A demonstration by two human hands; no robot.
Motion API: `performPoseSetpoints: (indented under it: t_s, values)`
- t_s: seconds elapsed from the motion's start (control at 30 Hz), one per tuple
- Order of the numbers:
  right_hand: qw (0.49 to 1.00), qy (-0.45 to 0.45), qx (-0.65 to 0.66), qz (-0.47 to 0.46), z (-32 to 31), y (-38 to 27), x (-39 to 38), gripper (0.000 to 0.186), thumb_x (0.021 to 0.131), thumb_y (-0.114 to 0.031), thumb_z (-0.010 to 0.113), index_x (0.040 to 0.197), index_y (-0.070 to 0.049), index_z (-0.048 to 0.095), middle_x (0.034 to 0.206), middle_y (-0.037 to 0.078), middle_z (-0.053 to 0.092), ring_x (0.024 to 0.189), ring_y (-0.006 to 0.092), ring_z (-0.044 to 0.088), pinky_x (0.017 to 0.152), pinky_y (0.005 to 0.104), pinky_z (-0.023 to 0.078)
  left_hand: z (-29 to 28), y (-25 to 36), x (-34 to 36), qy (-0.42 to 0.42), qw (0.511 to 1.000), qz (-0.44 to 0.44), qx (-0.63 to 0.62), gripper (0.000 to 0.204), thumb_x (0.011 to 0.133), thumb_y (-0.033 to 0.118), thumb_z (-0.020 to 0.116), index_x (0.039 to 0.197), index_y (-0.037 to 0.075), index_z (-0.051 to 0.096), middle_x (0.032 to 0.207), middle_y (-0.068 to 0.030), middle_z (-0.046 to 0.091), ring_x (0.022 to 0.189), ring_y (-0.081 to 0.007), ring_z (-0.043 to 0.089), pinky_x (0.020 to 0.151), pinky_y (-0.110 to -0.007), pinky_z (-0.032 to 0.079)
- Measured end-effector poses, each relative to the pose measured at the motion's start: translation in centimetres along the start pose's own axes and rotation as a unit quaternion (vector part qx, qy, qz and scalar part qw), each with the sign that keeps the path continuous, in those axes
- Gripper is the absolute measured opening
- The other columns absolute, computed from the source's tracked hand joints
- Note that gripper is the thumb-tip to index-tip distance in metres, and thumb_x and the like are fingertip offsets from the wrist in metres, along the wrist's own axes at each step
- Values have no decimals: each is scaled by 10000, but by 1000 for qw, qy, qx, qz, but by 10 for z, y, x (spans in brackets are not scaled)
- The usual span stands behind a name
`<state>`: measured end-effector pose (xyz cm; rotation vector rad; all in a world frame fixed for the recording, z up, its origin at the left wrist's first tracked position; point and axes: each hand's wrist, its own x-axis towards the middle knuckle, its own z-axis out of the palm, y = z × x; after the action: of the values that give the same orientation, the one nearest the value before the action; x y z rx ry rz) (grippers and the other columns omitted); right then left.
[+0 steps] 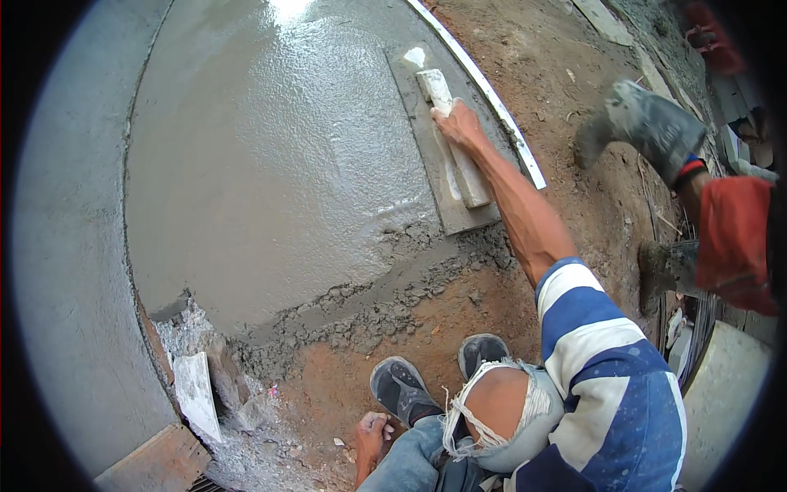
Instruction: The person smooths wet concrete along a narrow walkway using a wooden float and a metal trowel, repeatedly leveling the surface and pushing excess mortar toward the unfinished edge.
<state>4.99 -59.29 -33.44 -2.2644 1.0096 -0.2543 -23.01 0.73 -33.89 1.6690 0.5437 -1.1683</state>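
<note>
My right hand (461, 125) grips the pale wooden handle of a long concrete float (471, 182), near the handle's far end. The float's flat, grey-smeared blade lies on the right margin of a wet concrete slab (221, 189), beside a thin white edge strip (494, 97). Shiny and smooth over most of its face, the slab turns rough and crumbly along its near edge (344, 316). Low in the view, beside my knee and shoe, my left hand (374, 432) hangs with its fingers curled in, and nothing shows in it.
Another person in dark rubber boots (656, 127) and red clothing (735, 242) is at the right, on bare soil. Older grey concrete (70, 221) borders the slab on the left. Broken rubble, a white board piece (197, 394) and a wooden plank (156, 461) lie near left.
</note>
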Motion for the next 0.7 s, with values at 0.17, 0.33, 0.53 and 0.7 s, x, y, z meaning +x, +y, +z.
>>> performPoseSetpoints:
  t_s: [0.17,0.33,0.53,0.7]
  values:
    - [1000,-4,7,17,-21,31,-59,607,844,-417,626,1111,117,521,1040,376,612,1031,488,606,892,491,488,22,36,3,-16,997,53,47,185,920,169,567,872,13,654,676,-50,636,536,-97,535,506,-243,422]
    - [1000,-20,-7,-14,-38,73,-115,577,893,-439,585,1113,88,504,1019,378,608,996,509,601,839,513,482,37,59,12,-68,989,84,104,209,913,203,580,877,11,655,672,-53,646,516,-103,542,492,-258,425]
    - [999,-40,-18,10,-71,99,-214,544,912,-458,578,1108,45,511,951,323,639,916,475,636,769,492,484,41,77,17,-98,980,77,154,228,908,252,590,860,35,646,662,-39,636,540,-104,565,519,-271,447]
    - [998,-55,9,-19,-62,85,-204,557,920,-475,561,1130,39,513,950,287,643,903,438,638,797,479,475,34,69,18,-129,981,75,126,244,922,272,584,864,42,642,683,-39,637,542,-102,566,527,-262,453]
